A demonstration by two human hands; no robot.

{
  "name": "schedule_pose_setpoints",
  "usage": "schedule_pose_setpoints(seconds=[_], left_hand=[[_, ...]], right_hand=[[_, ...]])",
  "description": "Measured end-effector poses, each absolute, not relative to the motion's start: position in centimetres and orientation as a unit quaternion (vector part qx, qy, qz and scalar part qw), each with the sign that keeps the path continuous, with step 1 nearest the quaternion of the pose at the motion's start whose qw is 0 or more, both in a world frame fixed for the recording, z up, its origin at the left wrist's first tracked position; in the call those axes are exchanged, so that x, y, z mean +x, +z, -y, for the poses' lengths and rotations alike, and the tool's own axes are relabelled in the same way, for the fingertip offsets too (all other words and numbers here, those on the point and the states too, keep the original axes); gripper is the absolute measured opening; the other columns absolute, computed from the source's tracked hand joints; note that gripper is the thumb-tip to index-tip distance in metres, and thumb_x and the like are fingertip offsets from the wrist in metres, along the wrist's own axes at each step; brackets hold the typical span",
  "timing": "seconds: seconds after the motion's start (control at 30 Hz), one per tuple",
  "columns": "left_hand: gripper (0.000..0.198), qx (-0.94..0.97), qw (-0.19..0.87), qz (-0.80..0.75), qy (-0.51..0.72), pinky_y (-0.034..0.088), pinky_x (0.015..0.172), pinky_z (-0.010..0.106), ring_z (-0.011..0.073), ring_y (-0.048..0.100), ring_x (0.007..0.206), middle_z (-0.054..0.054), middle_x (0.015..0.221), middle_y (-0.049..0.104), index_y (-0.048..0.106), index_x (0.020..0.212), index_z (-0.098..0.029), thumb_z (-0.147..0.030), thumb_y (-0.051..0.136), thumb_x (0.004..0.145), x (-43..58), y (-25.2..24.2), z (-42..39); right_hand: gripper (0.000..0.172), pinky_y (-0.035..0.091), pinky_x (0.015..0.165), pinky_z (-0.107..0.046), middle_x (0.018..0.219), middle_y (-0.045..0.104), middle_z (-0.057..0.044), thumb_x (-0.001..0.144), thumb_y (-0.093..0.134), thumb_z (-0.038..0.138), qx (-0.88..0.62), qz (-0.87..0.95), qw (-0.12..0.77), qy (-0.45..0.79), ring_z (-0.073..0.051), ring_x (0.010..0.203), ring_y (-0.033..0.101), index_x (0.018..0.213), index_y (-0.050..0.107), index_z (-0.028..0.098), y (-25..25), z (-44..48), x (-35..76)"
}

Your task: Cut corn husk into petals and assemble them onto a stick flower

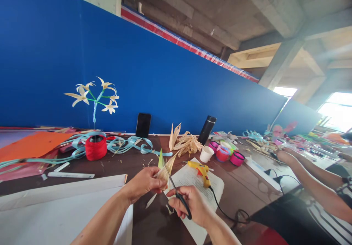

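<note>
Between the thumb and fingers of my left hand point(147, 182) is a pale corn husk piece point(168, 167), fanned upward, with a green-tipped strip point(161, 160) beside it. My right hand point(189, 203) is closed around the black handle of a pair of scissors point(183, 203). Their blades point up and left, against the right side of the husk; whether they are cutting into it I cannot tell. Below the hands lie a pale husk strip point(151, 200) and small scraps on the brown table point(150, 223).
A yellow glue gun point(202, 172) with a black cord lies on a printed sheet point(189, 179). Behind are dried husks point(187, 142), a black bottle point(207, 129), a phone point(143, 125) and a husk flower point(95, 100) by red yarn point(95, 148). Another person's arms point(308, 175) reach in at right.
</note>
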State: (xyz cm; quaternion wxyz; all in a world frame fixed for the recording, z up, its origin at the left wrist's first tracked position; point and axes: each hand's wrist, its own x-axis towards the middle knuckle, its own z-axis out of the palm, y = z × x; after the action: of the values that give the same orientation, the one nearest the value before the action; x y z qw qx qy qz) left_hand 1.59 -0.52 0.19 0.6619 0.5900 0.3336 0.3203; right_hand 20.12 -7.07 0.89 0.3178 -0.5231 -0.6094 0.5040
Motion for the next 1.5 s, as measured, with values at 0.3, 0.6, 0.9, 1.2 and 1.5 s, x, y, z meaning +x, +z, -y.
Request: schedule_pose_setpoints(seconds=[0.3, 0.6, 0.9, 1.2, 1.5], left_hand=[[0.032, 0.562, 0.680, -0.332, 0.333, 0.046, 0.066, 0.028, 0.0167, 0.061, 0.072, 0.003, 0.075, 0.065, 0.059, 0.079, -0.015, -0.039, 0.069, 0.060, 2.2, -0.1, 0.7], [0.034, 0.548, 0.691, -0.326, 0.342, 0.044, 0.066, 0.028, 0.0158, 0.060, 0.067, 0.001, 0.069, 0.064, 0.060, 0.074, -0.015, -0.041, 0.071, 0.056, 2.4, 0.1, 0.8], [0.031, 0.562, 0.684, -0.324, 0.333, 0.044, 0.065, 0.026, 0.0150, 0.058, 0.067, 0.001, 0.069, 0.063, 0.059, 0.075, -0.014, -0.039, 0.069, 0.059, 2.2, 0.1, 0.8], [0.032, 0.567, 0.683, -0.323, 0.329, 0.044, 0.065, 0.026, 0.0152, 0.058, 0.068, 0.001, 0.071, 0.063, 0.060, 0.075, -0.015, -0.040, 0.070, 0.058, 2.1, 0.3, 0.9], [0.031, 0.573, 0.675, -0.337, 0.321, 0.042, 0.063, 0.024, 0.0129, 0.056, 0.065, 0.000, 0.068, 0.062, 0.060, 0.075, -0.016, -0.039, 0.070, 0.057, 1.9, 0.8, 1.0]], right_hand=[[0.046, 0.035, 0.040, -0.019, 0.046, 0.050, 0.003, 0.069, 0.063, 0.050, -0.518, 0.606, 0.343, 0.497, -0.007, 0.039, 0.044, 0.089, 0.062, 0.008, 0.2, 6.9, 19.9], [0.047, 0.033, 0.039, -0.019, 0.044, 0.049, 0.002, 0.070, 0.062, 0.052, -0.519, 0.606, 0.349, 0.491, -0.006, 0.038, 0.042, 0.086, 0.062, 0.008, -0.2, 6.8, 20.0], [0.050, 0.031, 0.038, -0.019, 0.044, 0.048, 0.003, 0.069, 0.062, 0.053, -0.517, 0.603, 0.355, 0.493, -0.006, 0.037, 0.040, 0.089, 0.062, 0.008, -0.4, 6.8, 20.1], [0.049, 0.032, 0.038, -0.018, 0.043, 0.047, 0.003, 0.069, 0.062, 0.053, -0.527, 0.607, 0.343, 0.486, -0.006, 0.037, 0.040, 0.088, 0.062, 0.008, 0.1, 7.0, 20.0], [0.047, 0.032, 0.039, -0.018, 0.043, 0.046, 0.004, 0.070, 0.062, 0.051, -0.526, 0.612, 0.340, 0.482, -0.006, 0.037, 0.041, 0.090, 0.063, 0.008, 0.2, 7.0, 20.1]])
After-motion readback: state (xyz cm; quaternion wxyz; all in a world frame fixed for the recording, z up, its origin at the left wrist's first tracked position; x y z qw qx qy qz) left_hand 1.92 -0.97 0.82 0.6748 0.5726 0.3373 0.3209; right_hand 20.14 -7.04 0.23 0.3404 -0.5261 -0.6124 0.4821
